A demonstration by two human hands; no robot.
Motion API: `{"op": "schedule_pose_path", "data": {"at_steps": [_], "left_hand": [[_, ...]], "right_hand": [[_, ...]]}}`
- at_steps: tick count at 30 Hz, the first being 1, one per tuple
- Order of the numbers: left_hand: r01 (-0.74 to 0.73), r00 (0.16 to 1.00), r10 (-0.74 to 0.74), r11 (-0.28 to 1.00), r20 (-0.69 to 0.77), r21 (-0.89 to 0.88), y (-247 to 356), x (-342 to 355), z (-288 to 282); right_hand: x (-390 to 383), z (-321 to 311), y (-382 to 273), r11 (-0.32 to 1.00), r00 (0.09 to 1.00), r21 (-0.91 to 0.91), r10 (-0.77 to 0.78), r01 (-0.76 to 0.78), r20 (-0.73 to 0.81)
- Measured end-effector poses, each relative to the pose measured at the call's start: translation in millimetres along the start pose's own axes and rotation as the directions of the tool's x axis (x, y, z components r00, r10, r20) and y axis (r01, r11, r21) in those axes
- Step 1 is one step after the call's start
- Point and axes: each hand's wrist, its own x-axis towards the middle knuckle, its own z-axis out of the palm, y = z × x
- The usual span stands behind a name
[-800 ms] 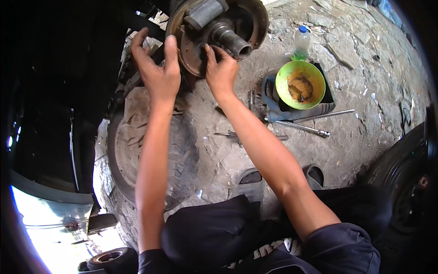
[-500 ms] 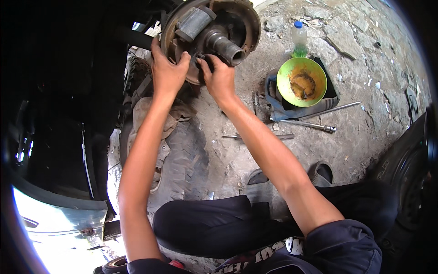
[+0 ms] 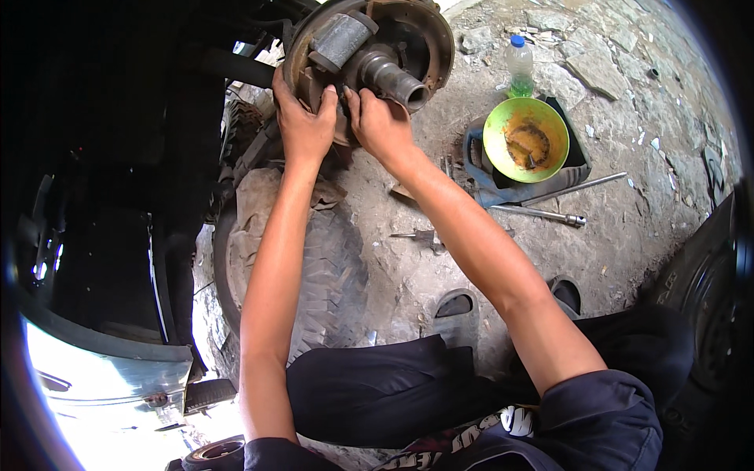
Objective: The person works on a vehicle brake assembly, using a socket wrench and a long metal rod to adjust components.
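Observation:
A rusty round brake backing plate (image 3: 444,59) stands at the top, with a hollow metal spindle (image 3: 395,81) jutting from its middle. On its upper left sits a thick grey brake shoe (image 3: 343,41). My left hand (image 3: 308,132) is closed round the plate's lower left rim, thumb in front and fingers partly hidden behind. Close beside it, just below the spindle, my right hand (image 3: 383,129) is closed against the lower part of the plate. Its thumb and fingers are bent together, and whatever they hold is hidden.
At right, a yellow-green bowl (image 3: 555,118) with orange grease rests on a cut-open blue-black container (image 3: 479,169). Behind it stands a bottle (image 3: 519,67) with green liquid. Metal bars (image 3: 550,215) lie in front. A tyre (image 3: 330,275) lies below my forearms; dark vehicle parts fill the left.
The whole view has shifted slightly, so things sit a little further right. My right hand has turned and its fingers curl more under the spindle. My left hand keeps its hold on the rim.

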Motion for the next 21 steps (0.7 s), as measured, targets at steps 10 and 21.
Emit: {"op": "schedule_pose_path", "data": {"at_steps": [10,21], "left_hand": [[0.038,0.999,-0.038,0.999,0.018,-0.019,4,-1,-3],[0.040,0.999,-0.041,0.999,0.021,0.032,1,-1,-1]], "right_hand": [[-6,-10,-3,0.999,1.000,0.047,-0.002,0.001,0.026],[-4,-8,-1,1.000,1.000,0.006,-0.013,0.013,0.002]]}}
